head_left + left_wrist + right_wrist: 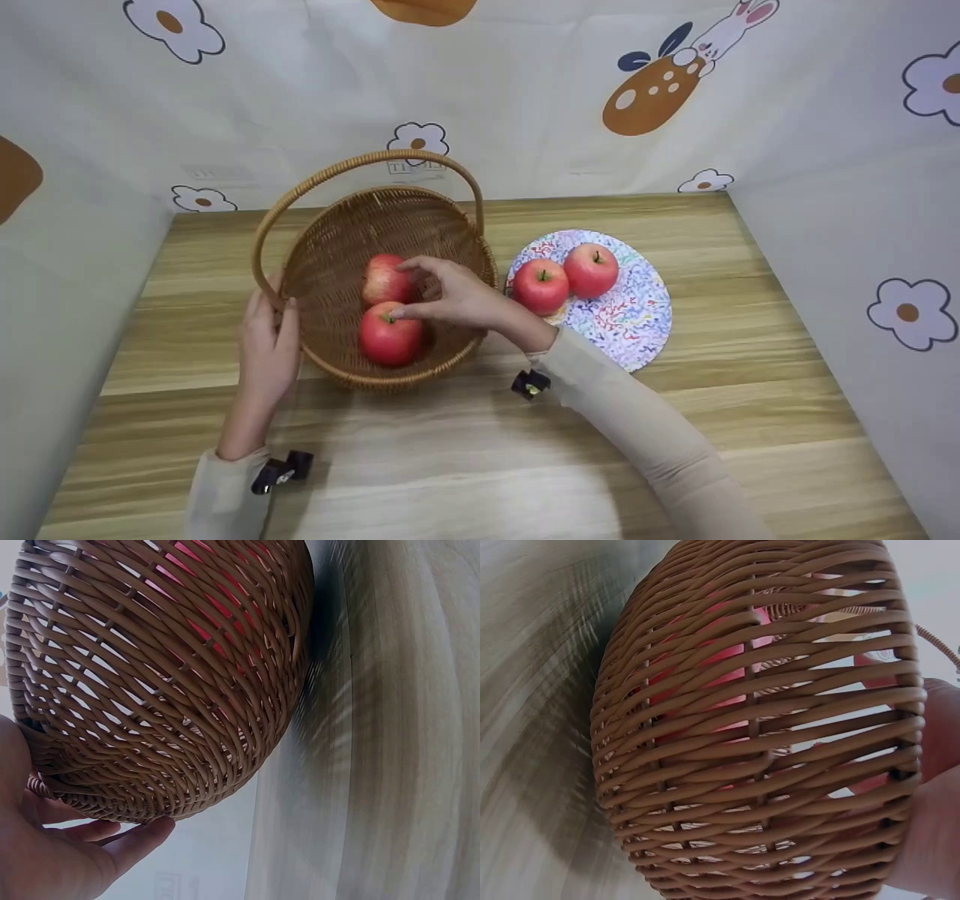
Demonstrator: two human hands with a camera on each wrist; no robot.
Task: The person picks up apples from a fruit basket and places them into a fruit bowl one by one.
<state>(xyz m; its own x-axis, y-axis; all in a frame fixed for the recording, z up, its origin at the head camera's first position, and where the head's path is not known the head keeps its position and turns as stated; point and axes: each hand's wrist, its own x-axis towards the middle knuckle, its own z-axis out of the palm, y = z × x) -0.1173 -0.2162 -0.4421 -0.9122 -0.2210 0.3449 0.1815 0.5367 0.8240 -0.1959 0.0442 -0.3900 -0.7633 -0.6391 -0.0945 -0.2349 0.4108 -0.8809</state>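
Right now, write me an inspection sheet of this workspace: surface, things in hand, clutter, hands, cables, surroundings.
Surface: light wooden tabletop, striped grain.
Things in hand: brown woven wicker basket with hoop handle holds two red apples, the near one and the far one. Round plate with multicoloured squiggle pattern, right of the basket, carries two more red apples.
Clutter: nothing seen.
Hands: left hand rests against the basket's left rim and wall. Right hand reaches inside the basket, fingers on the near apple.
Cables: nothing seen; small black wrist mounts only.
Surroundings: white cloth backdrop printed with flowers, a carrot and a rabbit, on three sides.
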